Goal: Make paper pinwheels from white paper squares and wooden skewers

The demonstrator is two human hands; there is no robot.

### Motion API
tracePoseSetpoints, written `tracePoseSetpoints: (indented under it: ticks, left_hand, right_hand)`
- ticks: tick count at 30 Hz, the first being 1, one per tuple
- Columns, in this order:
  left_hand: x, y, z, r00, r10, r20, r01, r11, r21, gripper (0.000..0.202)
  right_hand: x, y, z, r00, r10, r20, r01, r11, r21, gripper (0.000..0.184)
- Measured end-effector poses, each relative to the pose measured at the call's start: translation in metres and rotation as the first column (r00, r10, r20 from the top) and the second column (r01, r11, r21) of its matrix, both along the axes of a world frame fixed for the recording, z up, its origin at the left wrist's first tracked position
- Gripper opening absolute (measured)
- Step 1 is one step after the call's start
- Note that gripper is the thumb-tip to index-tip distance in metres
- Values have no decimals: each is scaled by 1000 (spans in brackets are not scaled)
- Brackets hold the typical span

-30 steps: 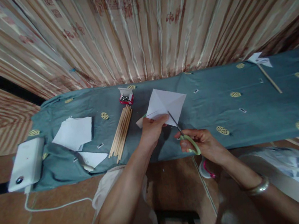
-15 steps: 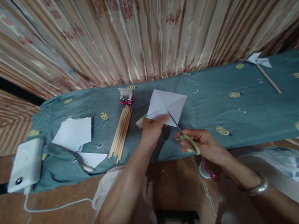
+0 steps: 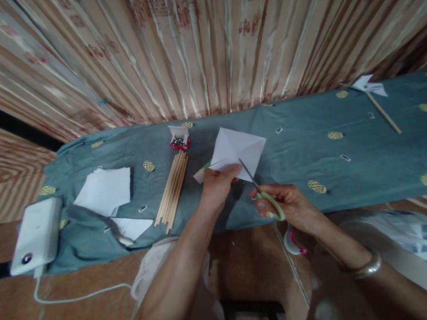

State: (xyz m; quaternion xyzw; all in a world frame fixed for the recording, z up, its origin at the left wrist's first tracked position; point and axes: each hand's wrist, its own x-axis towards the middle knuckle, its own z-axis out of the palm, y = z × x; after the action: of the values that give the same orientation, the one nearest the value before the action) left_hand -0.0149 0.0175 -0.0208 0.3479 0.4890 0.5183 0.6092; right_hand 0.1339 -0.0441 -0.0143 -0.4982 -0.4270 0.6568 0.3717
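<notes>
A square sheet of white paper [image 3: 241, 143] with diagonal creases is pinched at its near left side by my left hand [image 3: 217, 181]. My right hand [image 3: 283, 204] grips green-handled scissors [image 3: 270, 204] by the loops. Their blades reach into the paper from its lower right edge, pointing toward the middle. Partly under the paper and left fingers lies a flat pale piece with a green part [image 3: 201, 174]; I cannot make out what it is. Left of my hand rests a bundle of thin wooden sticks [image 3: 172, 191].
A small red box of metal pins [image 3: 180, 139] stands open behind the sticks. Farther left are a stack of white paper [image 3: 104, 190], a paper piece [image 3: 132, 227] and a white device with a cable [image 3: 37, 235]. A paper pinwheel on a stick [image 3: 383, 110] lies far right.
Almost nothing differs. Both hands, the scissors and the paper hold nearly the same places, with only a very slight shift of the view.
</notes>
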Motion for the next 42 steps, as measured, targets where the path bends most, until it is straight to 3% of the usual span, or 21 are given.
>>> tracePoseSetpoints:
  ticks: [20, 25, 34, 39, 42]
  left_hand:
    - [0, 0, -3, 997, 42, 72, -40, 999, -23, 22]
    - [3, 2, -3, 985, 116, 128, -114, 993, -26, 25]
    - [-4, 7, 4, 963, 148, 227, -158, 987, 25, 36]
    - [-13, 14, 8, 950, 182, 255, -203, 977, 58, 47]
    - [-16, 16, 8, 958, 169, 232, -191, 979, 74, 43]
  right_hand:
    - [-2, 0, 0, 1000, -27, -11, 27, 999, -43, 42]
    - [-2, -1, -2, 1000, 26, 8, -25, 999, -38, 43]
    - [4, -4, 0, 987, 158, -2, -158, 987, -25, 44]
    - [17, -4, 0, 963, 268, 26, -267, 963, -38, 42]
    - [28, -2, 5, 964, 258, 63, -254, 965, -56, 41]
